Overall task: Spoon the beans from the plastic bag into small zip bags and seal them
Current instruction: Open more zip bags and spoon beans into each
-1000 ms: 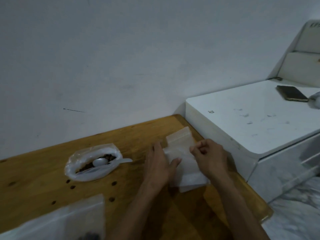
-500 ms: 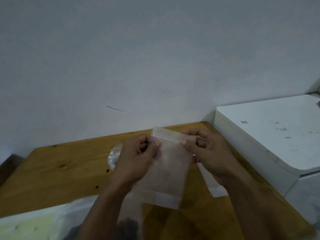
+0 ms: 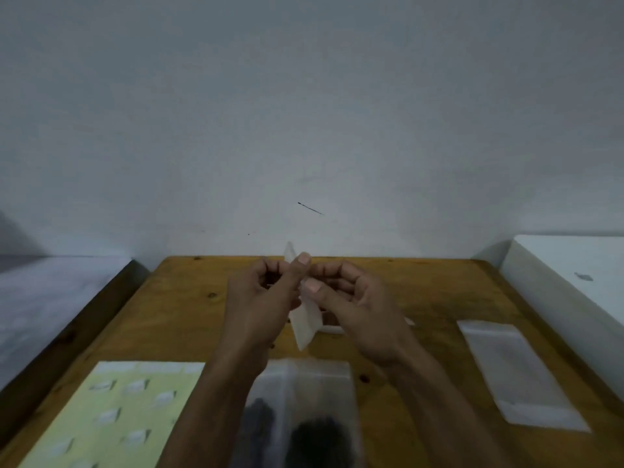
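A small zip bag is held up over the middle of the table, between the left hand and the right hand. Near them lie filled bags. A sheet lies near left. A pile of bags lies right. A cabinet stands far right.

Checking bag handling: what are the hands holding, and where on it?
Both the left hand and right hand pinch one small zip bag near its top.
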Action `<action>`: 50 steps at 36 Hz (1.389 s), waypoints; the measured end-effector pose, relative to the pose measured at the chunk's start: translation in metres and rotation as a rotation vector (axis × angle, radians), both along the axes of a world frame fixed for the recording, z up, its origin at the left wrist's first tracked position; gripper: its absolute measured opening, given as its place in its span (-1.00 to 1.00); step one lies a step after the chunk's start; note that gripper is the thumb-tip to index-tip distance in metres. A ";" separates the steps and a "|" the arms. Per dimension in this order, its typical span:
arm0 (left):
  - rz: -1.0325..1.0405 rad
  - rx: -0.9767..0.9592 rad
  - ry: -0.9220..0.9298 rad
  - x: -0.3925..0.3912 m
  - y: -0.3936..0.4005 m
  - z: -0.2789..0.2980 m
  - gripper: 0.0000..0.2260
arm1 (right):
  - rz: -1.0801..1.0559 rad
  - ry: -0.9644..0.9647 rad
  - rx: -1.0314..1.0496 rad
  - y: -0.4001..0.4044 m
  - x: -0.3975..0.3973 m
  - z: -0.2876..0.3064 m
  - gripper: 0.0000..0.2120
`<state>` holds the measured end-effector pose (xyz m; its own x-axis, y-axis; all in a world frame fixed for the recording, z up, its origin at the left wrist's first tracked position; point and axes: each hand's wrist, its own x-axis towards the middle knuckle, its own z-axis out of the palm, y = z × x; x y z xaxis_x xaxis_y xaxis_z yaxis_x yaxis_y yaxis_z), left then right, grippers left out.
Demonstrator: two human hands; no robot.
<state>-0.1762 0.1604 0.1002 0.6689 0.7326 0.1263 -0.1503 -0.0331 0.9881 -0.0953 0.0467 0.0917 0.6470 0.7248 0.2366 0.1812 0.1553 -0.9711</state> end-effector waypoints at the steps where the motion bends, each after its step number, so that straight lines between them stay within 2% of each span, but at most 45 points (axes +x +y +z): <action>1: -0.025 -0.026 -0.009 -0.002 0.004 -0.002 -0.69 | 0.013 0.032 -0.006 0.002 0.000 0.001 -0.86; 7: -0.121 -0.054 -0.029 -0.007 0.013 -0.007 -0.72 | 0.057 0.080 -0.033 0.007 0.002 0.003 -0.79; 12: -0.165 -0.008 -0.027 -0.008 0.015 -0.011 -0.75 | 0.085 0.145 -0.031 0.004 0.005 0.002 -0.83; 25: -0.189 0.018 -0.039 -0.006 0.009 -0.009 -0.75 | 0.099 0.156 -0.029 -0.003 0.009 0.003 -0.80; 29: -0.202 -0.005 -0.062 -0.006 0.009 -0.008 -0.71 | 0.138 0.182 -0.005 -0.004 0.009 0.004 -0.71; 33: -0.219 -0.006 -0.075 -0.007 0.010 -0.008 -0.69 | 0.171 0.257 0.028 -0.005 0.010 0.004 -0.73; 37: -0.204 0.022 -0.061 -0.007 0.009 -0.008 -0.81 | 0.152 0.277 0.012 -0.005 0.010 0.004 -0.80; 39: -0.182 0.053 -0.038 -0.006 0.009 -0.008 -0.83 | 0.070 0.166 -0.040 -0.004 0.009 0.002 -0.85; 42: -0.128 0.134 -0.003 -0.005 0.008 -0.010 -0.82 | -0.098 -0.218 -0.157 -0.001 0.006 -0.002 -0.86; 44: -0.091 0.161 0.016 -0.004 0.007 -0.010 -0.79 | -0.138 -0.391 -0.182 0.001 0.000 -0.002 -0.86; 50: -0.109 0.224 0.091 -0.009 -0.003 0.001 -0.65 | -0.307 -0.630 -0.195 0.004 -0.004 0.001 -0.82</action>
<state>-0.1852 0.1578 0.1015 0.7583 0.6160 0.2135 -0.0763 -0.2414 0.9674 -0.0998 0.0511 0.0924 0.6119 0.5993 0.5162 0.7225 -0.1578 -0.6732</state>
